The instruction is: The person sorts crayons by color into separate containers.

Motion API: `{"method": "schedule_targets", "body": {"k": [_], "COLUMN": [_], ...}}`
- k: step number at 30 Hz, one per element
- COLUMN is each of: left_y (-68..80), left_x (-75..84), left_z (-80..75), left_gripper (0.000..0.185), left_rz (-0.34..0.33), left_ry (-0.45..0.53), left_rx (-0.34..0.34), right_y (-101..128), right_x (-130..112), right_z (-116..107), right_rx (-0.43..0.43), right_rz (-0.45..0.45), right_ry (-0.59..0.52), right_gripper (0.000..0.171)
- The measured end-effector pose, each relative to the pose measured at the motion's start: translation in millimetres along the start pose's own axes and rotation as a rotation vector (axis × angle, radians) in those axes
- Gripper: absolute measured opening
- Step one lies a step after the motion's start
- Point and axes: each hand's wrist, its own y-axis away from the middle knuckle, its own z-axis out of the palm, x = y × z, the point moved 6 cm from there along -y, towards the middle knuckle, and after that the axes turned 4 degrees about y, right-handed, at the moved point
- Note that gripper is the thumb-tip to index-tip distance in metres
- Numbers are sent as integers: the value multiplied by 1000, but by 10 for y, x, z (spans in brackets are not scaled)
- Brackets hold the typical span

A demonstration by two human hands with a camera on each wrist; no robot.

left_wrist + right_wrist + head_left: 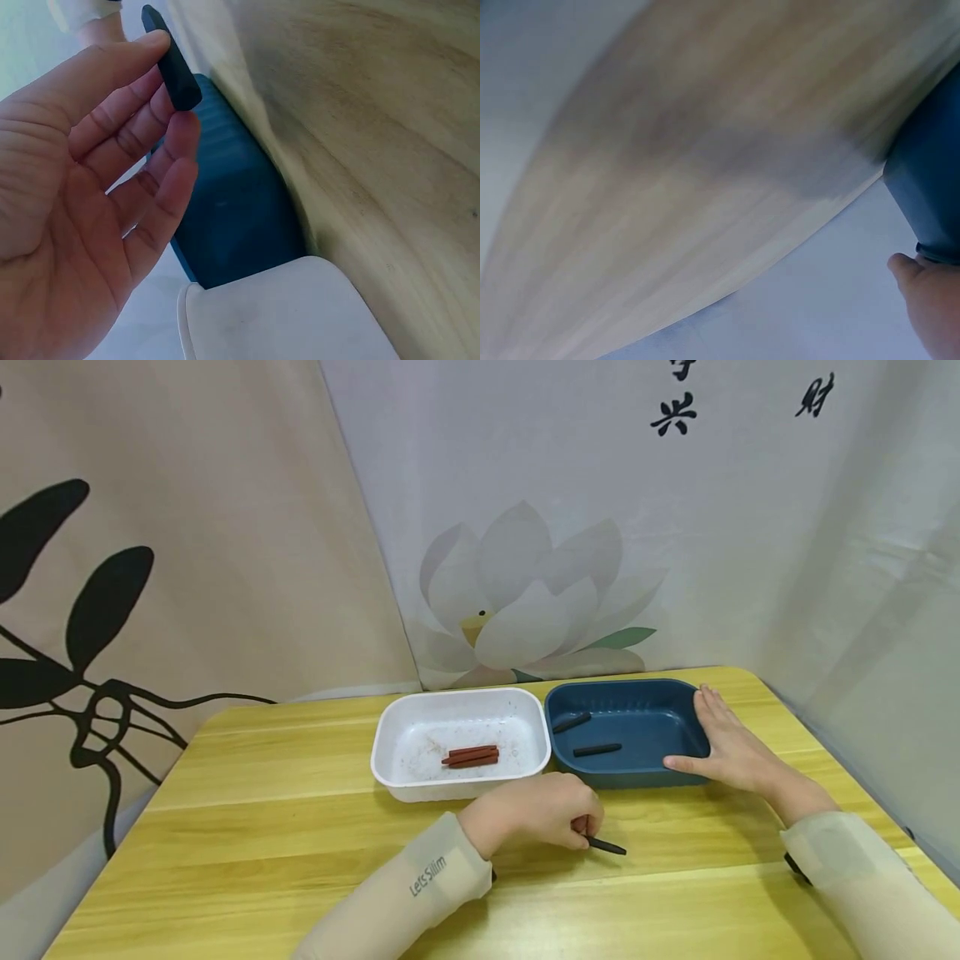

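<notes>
My left hand (pixel 551 810) pinches a short black crayon (pixel 606 846) between thumb and fingers, in front of the two basins. The left wrist view shows this dark crayon (pixel 172 64) under the thumb tip, with the other fingers loosely bent. A dark blue plastic basin (pixel 637 774) stands at the back right, with two black crayons (pixel 597 749) lying inside. On its right end rests my right hand (pixel 731 747), fingers stretched along the side rim and thumb over the front rim. In the right wrist view only part of that hand (pixel 930 300) shows beside the basin.
Left of the blue basin, and right up against it, is a white basin (pixel 461 789) holding several reddish-brown crayons (pixel 472 757) and dark specks. Both stand on a yellow wooden table (pixel 262 827). A printed curtain (pixel 555 468) hangs close behind the table's back edge.
</notes>
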Motion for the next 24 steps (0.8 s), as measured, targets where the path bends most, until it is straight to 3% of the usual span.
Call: {"method": "schedule_targets", "body": {"k": [13, 24], "left_y": [1, -22], "left_x": [-8, -56], "left_z": [-134, -281], "left_gripper": [4, 4], "left_rz": [37, 9], "left_ry": [-12, 15], "left_rx": [59, 100], "right_y": [-2, -6], "right_x": [4, 12], "right_z": [-5, -1], "right_rx": [-2, -3], "right_rz": [6, 9], "right_ry": [9, 6], "right_gripper": [122, 122]}}
